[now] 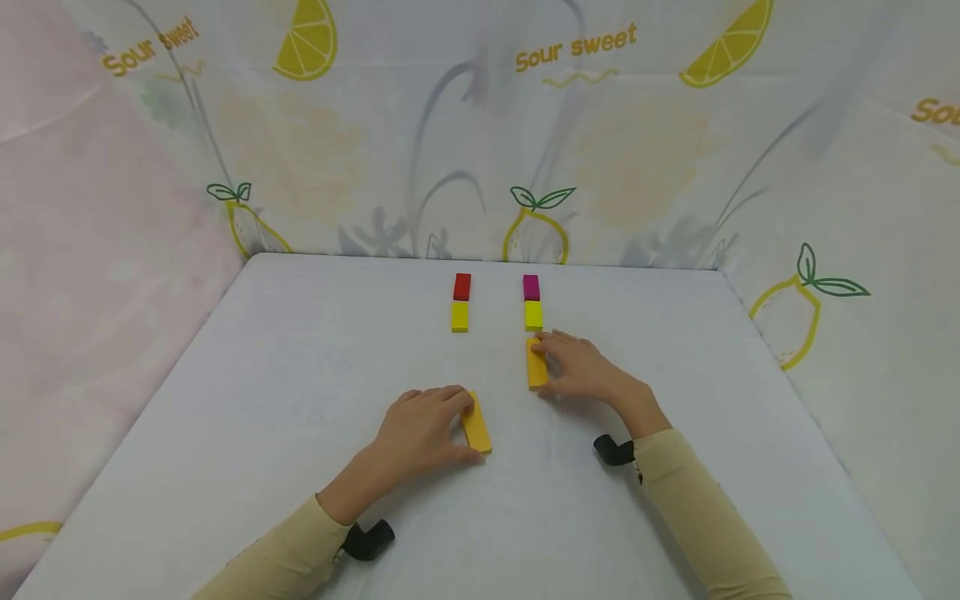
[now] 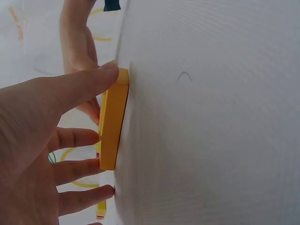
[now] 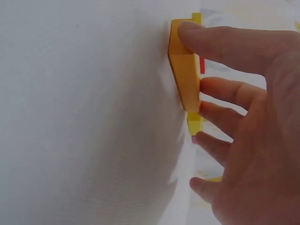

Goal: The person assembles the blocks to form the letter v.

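Observation:
My left hand point(image 1: 422, 437) holds a long orange-yellow block point(image 1: 477, 425) by its two ends, thumb on the near end and fingers at the far end. The block lies slightly slanted, close on the white tabletop. Farther up and to the right, my right hand point(image 1: 581, 367) pinches a second orange-yellow block point(image 1: 536, 367) the same way. This one sits just below a short yellow block point(image 1: 533, 316), nearly in line with it. In the right wrist view the thumb presses the near end of the orange block point(image 3: 186, 75).
A magenta block point(image 1: 531, 287) adjoins the right yellow block's far end. To the left, a red block point(image 1: 462, 287) and another yellow block point(image 1: 460, 317) form a matching column. A lemon-printed cloth point(image 1: 480, 150) hangs behind the white table point(image 1: 262, 350).

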### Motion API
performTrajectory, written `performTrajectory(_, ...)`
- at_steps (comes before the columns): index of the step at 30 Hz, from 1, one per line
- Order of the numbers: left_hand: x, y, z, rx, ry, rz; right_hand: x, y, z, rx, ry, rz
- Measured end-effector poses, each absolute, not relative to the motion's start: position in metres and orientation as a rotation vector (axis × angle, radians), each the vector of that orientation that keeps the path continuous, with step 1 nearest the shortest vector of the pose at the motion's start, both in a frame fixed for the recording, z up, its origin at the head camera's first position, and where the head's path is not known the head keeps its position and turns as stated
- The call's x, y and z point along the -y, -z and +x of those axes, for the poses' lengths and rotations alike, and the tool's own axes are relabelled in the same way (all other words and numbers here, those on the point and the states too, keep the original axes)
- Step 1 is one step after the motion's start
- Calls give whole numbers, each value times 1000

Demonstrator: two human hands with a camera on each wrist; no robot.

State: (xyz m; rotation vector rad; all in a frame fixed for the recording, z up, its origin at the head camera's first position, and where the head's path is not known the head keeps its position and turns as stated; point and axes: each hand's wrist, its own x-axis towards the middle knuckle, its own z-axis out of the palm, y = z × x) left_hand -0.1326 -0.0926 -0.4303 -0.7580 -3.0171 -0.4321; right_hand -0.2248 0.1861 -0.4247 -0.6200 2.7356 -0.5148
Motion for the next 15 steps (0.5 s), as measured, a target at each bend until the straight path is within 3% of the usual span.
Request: performTrajectory(15,94,431,-133,3033,464,-757,-187,429,-224,-2778,720,-637)
